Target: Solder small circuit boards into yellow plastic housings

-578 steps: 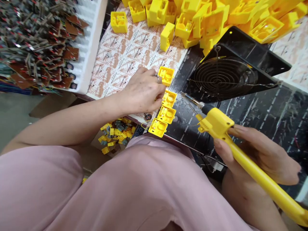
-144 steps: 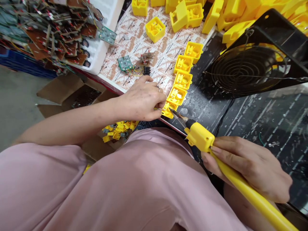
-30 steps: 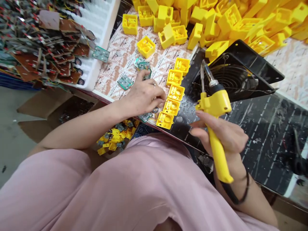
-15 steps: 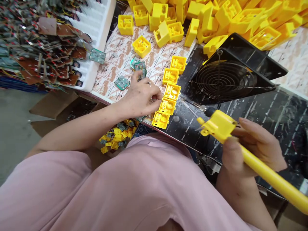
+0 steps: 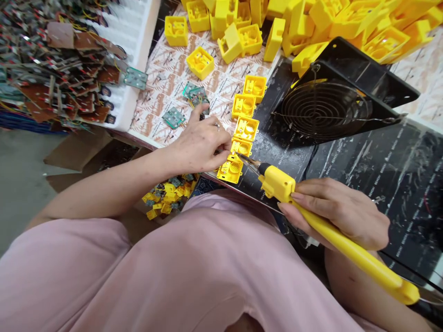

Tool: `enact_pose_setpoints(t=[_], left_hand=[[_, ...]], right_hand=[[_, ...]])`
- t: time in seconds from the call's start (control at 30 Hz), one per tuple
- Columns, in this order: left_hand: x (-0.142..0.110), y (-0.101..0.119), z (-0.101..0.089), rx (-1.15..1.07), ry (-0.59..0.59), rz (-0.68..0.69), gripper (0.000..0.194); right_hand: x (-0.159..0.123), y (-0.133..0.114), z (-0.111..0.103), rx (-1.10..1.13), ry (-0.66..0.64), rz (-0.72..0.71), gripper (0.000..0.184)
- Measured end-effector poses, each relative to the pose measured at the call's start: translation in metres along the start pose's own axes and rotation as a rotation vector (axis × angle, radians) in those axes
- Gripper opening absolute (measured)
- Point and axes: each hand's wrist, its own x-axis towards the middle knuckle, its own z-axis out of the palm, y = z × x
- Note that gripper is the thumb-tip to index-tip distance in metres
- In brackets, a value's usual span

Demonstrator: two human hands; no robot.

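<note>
My right hand (image 5: pixel 341 210) grips a yellow soldering iron (image 5: pixel 321 228) by its handle. The metal tip of the iron reaches into a small open yellow plastic case (image 5: pixel 242 146), near my left fingertips. That case belongs to a staggered row with several others, among them the nearest case (image 5: pixel 229 171) and one behind it (image 5: pixel 246 128). My left hand (image 5: pixel 204 143) rests at the left of the row, thumb and forefinger pinched at the case's edge; what they hold is too small to make out. Its outer fingers stretch towards green circuit boards (image 5: pixel 174 118) with wires.
A black fan (image 5: pixel 316 113) with a wire guard stands right of the row. Yellow cases (image 5: pixel 301 27) are heaped at the back. A white foam tray (image 5: pixel 136 41) on the left bears piled circuit boards (image 5: pixel 79 69). Below the table edge lie more yellow pieces (image 5: pixel 169 193).
My right hand has brought the soldering iron left, from over the black mat to the case beside my left fingers. My left hand stays nearly in place, still pinched.
</note>
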Motion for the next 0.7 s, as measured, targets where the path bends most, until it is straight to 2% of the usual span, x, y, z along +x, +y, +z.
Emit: enact_pose_setpoints(t=[0.1,0.2,0.4,0.57,0.7], left_hand=[[0.001,0.000,0.000,0.015,-0.001,-0.001,0.026],[0.003,-0.001,-0.001,0.024,-0.013,0.020,0.025],[0.005,-0.001,-0.003,0.130,-0.045,0.055,0.026],[0.006,0.000,-0.005,0.201,-0.074,0.083,0.030],[0.007,0.002,-0.010,0.225,-0.121,0.080,0.032]], right_hand=[[0.009,0.001,-0.002,0.007,-0.009,-0.145,0.024],[0.014,0.001,-0.005,0.001,-0.054,-0.212,0.025],[0.012,-0.006,-0.011,-0.026,-0.053,-0.142,0.036],[0.014,-0.005,-0.007,0.035,-0.066,-0.196,0.027],[0.014,-0.009,-0.011,0.061,-0.062,-0.119,0.020]])
